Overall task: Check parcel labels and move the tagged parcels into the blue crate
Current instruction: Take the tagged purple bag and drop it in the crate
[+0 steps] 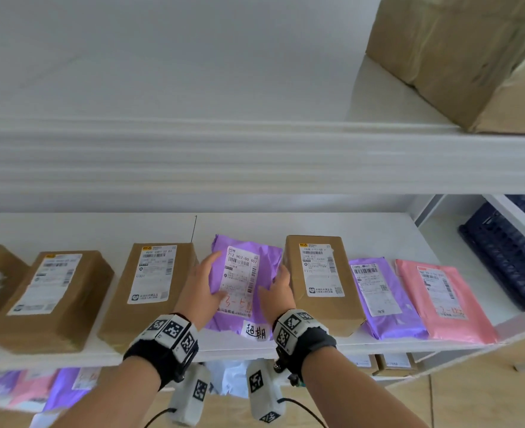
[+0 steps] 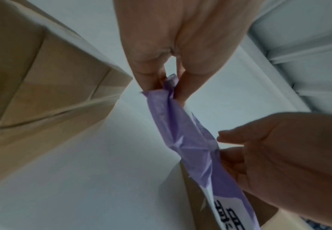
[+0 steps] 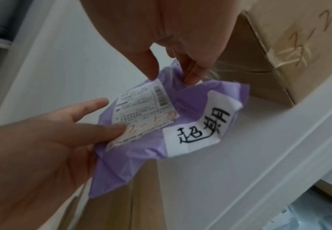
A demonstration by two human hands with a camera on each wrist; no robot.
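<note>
Purple plastic mailer parcel (image 1: 249,282) on the white shelf (image 1: 378,233), between two brown cardboard boxes. Left hand (image 1: 201,285) pinches its left edge, right hand (image 1: 278,291) its right edge, fingers (image 3: 151,66) narrowed on crumpled film. Printed shipping label on top; white handwritten tag (image 1: 256,330) at near edge.

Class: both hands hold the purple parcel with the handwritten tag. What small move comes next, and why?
Probably lift the purple parcel off the shelf: both the left hand and right hand grip its edges, and its white tag marks it for the crate.
</note>
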